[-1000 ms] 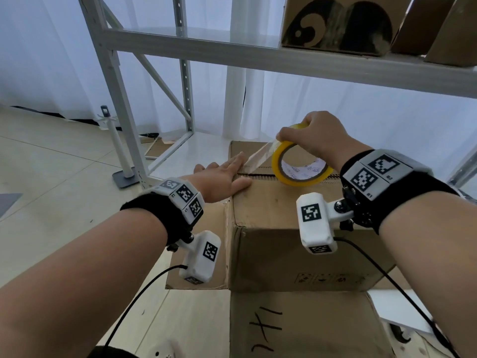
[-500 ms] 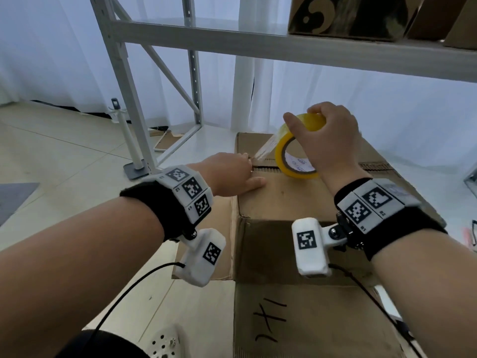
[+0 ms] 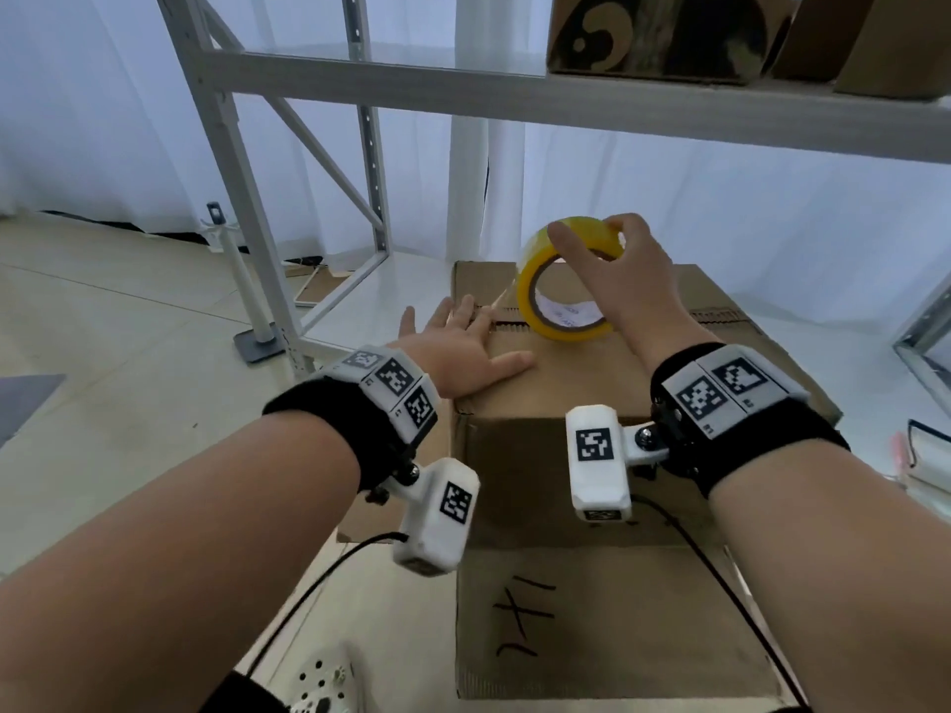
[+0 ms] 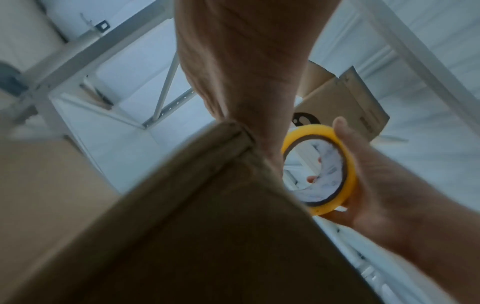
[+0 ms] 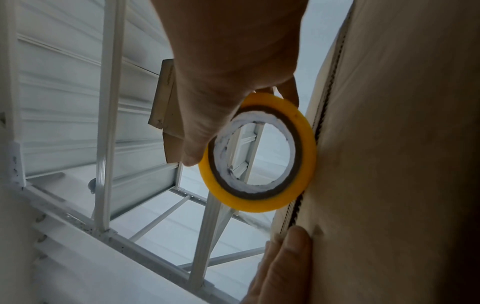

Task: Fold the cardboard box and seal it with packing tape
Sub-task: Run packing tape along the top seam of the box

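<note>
Cardboard box (image 3: 592, 383) sits on another carton under the metal rack (image 3: 463, 90), top flaps already folded shut, centre seam (image 3: 520, 327) still bare. Left hand (image 3: 458, 347) lies flat, fingers straight, pinning the tape's free end at the seam's left edge. Right hand (image 3: 625, 270) grips the yellow tape roll (image 3: 561, 285), standing on the seam. By my judgement folding is done; taping has barely begun, with the whole run, the cut and the smoothing left.

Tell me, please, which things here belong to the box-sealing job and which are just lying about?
Job: cardboard box, yellow tape roll, left hand pressing the flap, right hand gripping the roll.
Lying about: shelf boxes, metal rack, flat cardboard.
</note>
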